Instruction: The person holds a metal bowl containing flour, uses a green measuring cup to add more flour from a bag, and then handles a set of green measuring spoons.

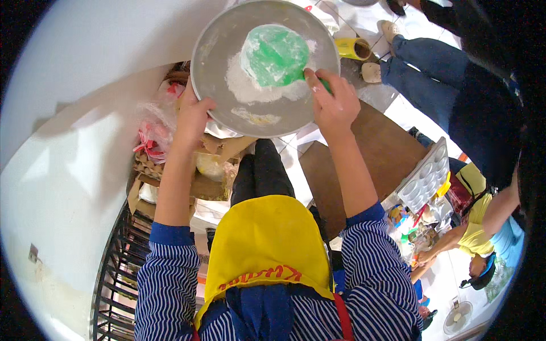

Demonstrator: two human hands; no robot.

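Observation:
My left hand (194,113) grips the lower left rim of a large round metal bowl (209,85), thumb over the edge. In the bowl lies a heap of white powder (239,83). My right hand (335,100) is closed on the handle of a green plastic scoop or strainer (277,55), whose powder-dusted round head is over the heap. Whether its head touches the powder cannot be told. Pale yellowish residue (256,117) sticks to the bowl's near side.
A brown board or tabletop (384,140) is at the right, near a muffin tin (426,170). Egg trays (147,166) and plastic bags stand at the left by a black railing (115,273). A person in jeans (426,81) stands at the upper right; another (477,221) is lower right.

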